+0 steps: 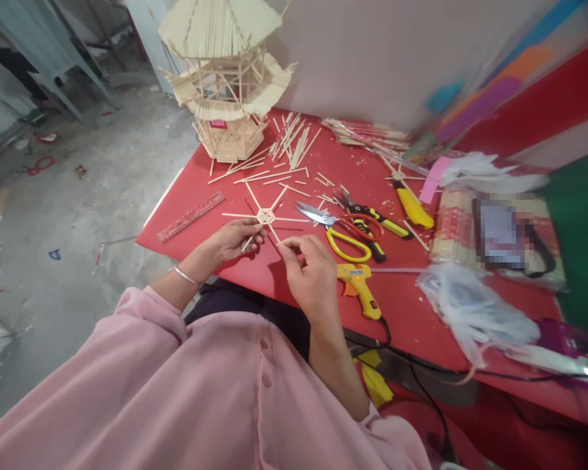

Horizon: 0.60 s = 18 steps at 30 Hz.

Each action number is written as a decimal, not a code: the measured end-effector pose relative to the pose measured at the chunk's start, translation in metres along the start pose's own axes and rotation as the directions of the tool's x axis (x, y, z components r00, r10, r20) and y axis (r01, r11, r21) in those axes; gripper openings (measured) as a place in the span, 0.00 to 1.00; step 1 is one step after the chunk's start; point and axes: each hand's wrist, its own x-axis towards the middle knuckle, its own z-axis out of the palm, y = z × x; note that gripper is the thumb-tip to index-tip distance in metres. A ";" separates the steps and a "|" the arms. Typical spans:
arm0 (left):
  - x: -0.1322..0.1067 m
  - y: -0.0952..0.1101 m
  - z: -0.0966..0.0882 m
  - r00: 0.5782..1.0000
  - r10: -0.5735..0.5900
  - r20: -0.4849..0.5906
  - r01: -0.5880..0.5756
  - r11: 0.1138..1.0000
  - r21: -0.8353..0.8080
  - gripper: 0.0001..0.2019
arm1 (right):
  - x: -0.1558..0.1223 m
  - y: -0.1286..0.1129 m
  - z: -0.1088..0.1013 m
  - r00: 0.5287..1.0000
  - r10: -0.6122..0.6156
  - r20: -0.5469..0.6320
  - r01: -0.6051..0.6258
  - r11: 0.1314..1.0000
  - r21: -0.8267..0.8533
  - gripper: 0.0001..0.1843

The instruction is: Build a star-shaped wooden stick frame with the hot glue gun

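A star-shaped frame of thin wooden sticks (265, 216), with a small hexagonal hub and several spokes, is held just above the red table. My left hand (236, 239) pinches it at the near left side of the hub. The thumb and forefinger of my right hand (308, 266) close on the end of the spoke that points toward me. Right of the frame lie scissors (345, 238) with red and yellow handles, partly over yellow-and-black pliers (372, 222). A yellow hot glue gun (360, 287) rests close to my right hand.
A stick-built pagoda model (230, 85) stands at the table's back left, beside loose sticks (291, 143). A clear red ruler (191, 217) lies left. Rightward are a yellow-handled knife (414, 203), stick bundles (453, 225), a plastic bag (470, 307) and cables (421, 365).
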 end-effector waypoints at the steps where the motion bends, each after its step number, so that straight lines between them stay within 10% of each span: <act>1: -0.001 -0.002 0.000 0.999 0.026 0.040 -0.026 1.000 0.000 0.06 | 0.003 0.000 0.000 0.999 -0.009 -0.033 0.009 1.000 -0.021 0.10; 6: -0.015 -0.012 0.007 0.970 0.159 0.184 -0.154 0.987 -0.039 0.11 | 0.016 -0.004 0.002 0.990 -0.054 -0.131 0.042 0.995 -0.090 0.10; 18: -0.027 -0.013 0.016 0.972 0.211 0.099 -0.210 0.977 -0.018 0.16 | 0.023 -0.011 0.015 0.965 -0.206 -0.160 0.158 0.950 -0.270 0.06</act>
